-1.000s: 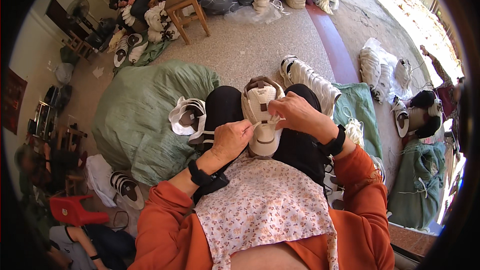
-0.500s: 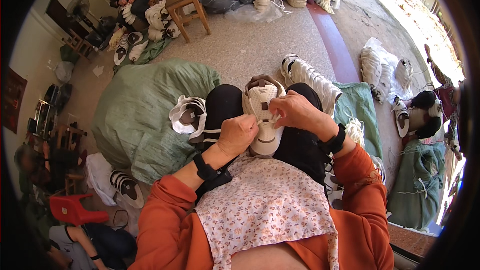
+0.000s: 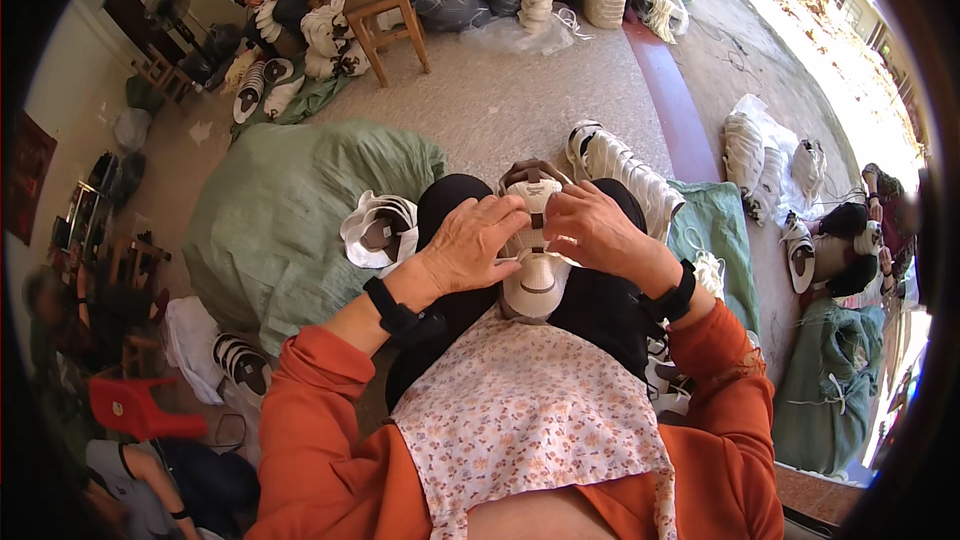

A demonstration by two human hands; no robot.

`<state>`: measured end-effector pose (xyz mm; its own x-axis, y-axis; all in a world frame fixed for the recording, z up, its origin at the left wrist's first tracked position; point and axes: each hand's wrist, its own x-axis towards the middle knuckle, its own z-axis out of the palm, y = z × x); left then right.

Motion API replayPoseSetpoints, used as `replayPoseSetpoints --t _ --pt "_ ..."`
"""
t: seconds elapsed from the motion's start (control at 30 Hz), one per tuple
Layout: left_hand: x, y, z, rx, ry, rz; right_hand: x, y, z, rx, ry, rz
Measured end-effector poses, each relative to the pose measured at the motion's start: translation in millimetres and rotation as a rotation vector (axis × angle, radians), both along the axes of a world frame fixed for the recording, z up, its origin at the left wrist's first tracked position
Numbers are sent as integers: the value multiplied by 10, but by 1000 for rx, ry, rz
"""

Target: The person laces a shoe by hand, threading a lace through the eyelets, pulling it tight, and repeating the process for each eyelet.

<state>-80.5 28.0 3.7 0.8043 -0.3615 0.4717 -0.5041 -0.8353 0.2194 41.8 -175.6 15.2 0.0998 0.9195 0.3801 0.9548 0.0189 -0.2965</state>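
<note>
A white and beige sneaker (image 3: 531, 285) rests between my black-clad knees, its brown collar away from me. My left hand (image 3: 472, 245) lies over the shoe's left side, fingers stretched out and thumb apart from them. Over the right side, my right hand (image 3: 598, 237) has its fingers curled in a pinch beside the tongue; what lies between the fingertips is too small to make out. Both hands partly hide the lacing area. White shoe uppers (image 3: 380, 230) sit by my left knee, on the edge of a big green sack (image 3: 290, 220).
A row of nested white shoes (image 3: 625, 168) lies beyond my right knee, near a green sheet (image 3: 715, 230) with white laces (image 3: 709, 270). A wooden stool (image 3: 383, 15) stands ahead. Other people sit around with shoes, and a red plastic stool (image 3: 145, 408) is at left.
My left hand has opened from a fist and moved up over the shoe. The right hand has shifted slightly, staying by the tongue. The lace stretched left of my left fist no longer shows.
</note>
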Motion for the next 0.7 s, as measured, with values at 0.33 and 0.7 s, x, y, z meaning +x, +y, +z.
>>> replayPoseSetpoints --t 0.33,0.7 --pt "121 225 -61 -115 411 -28 93 341 -211 -57 366 104" --pt "162 294 -308 -356 323 -161 174 513 -235 -218 448 152"
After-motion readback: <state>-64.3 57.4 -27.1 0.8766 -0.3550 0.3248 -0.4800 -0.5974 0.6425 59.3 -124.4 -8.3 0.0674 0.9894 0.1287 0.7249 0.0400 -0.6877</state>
